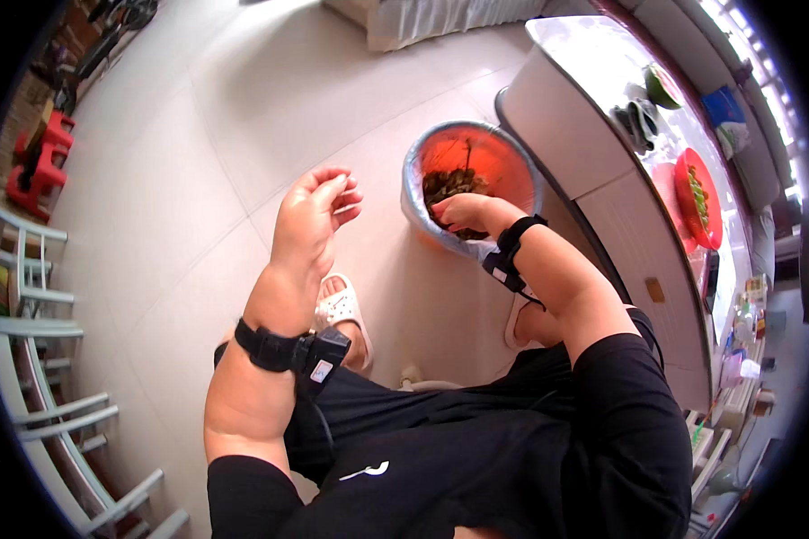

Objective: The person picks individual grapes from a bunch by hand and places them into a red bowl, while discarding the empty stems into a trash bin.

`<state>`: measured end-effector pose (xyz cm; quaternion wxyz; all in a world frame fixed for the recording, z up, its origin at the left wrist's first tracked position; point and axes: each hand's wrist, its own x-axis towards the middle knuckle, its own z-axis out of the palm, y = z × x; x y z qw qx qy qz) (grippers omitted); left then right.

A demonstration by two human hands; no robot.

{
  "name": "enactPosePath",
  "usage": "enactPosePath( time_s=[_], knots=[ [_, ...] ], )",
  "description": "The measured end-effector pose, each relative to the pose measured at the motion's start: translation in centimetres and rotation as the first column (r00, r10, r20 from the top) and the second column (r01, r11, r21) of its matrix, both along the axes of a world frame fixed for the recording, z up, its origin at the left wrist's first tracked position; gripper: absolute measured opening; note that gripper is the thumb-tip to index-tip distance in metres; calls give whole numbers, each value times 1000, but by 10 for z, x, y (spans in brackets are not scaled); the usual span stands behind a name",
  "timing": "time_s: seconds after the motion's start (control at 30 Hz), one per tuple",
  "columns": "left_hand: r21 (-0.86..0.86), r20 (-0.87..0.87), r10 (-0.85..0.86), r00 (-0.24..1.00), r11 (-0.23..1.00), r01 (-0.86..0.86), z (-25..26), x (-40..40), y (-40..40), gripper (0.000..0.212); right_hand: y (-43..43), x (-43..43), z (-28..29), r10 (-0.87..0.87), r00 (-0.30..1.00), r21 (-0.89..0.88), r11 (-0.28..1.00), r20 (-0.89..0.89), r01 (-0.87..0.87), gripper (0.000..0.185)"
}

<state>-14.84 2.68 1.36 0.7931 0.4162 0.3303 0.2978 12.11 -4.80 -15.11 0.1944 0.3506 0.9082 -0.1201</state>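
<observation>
My left hand [319, 219] is raised over the floor, left of the bin. Its thumb and forefinger come together and the other fingers curl loosely; whether something small is pinched there is unclear. My right hand [470, 213] reaches over the near part of an orange-red waste bin [509, 165] with a pale plastic liner [412, 195]. Brown, leafy-looking scraps [455, 182] lie inside, close to my right fingertips, which are partly hidden against them. To the right, a red plastic dish [711, 195] with green pieces [698, 195] rests on the table [593, 47].
A cut watermelon [663, 86] and a dark object [637, 124] sit on the table. Its cabinet side [553, 114] stands close to the bin. Metal chair frames [47, 323] and red plastic stools [44, 165] line the left. White clogs [344, 310] are on my feet.
</observation>
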Motion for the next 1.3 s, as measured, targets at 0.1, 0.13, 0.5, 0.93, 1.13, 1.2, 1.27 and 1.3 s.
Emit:
enactPosePath(
  time_s=[0.1,0.13,0.5,0.93,1.13,1.2,1.27,1.3],
  knots=[
    [-11,-20,24,1000,1000,-24,4,-3,1,11,-19,-28,22,-918,202,-254,297,-341,921,31],
    [-20,-19,40,999,999,-41,2,-9,2,12,-15,-42,51,-882,260,-29,295,-394,955,27],
    [10,-50,-83,995,996,84,5,3,-10,13,-99,26,186,-743,-150,36,-228,-652,973,59],
    [78,-10,-249,969,965,249,11,38,-36,31,-87,75,243,-559,-315,-147,-326,-767,934,20],
    [-150,426,-299,854,907,393,33,83,-91,55,-76,-103,198,-484,-211,-421,381,-850,823,38],
    [-176,352,-256,901,927,332,10,88,-88,48,-67,-110,182,-343,-308,-436,407,-887,803,38],
    [-209,362,-243,900,920,333,-2,86,-76,43,-64,-119,184,-405,-199,-358,366,-892,859,35],
    [-244,373,-227,900,912,331,-4,84,-73,40,-62,-130,184,-310,-209,-302,293,-928,907,33]
  ],
)
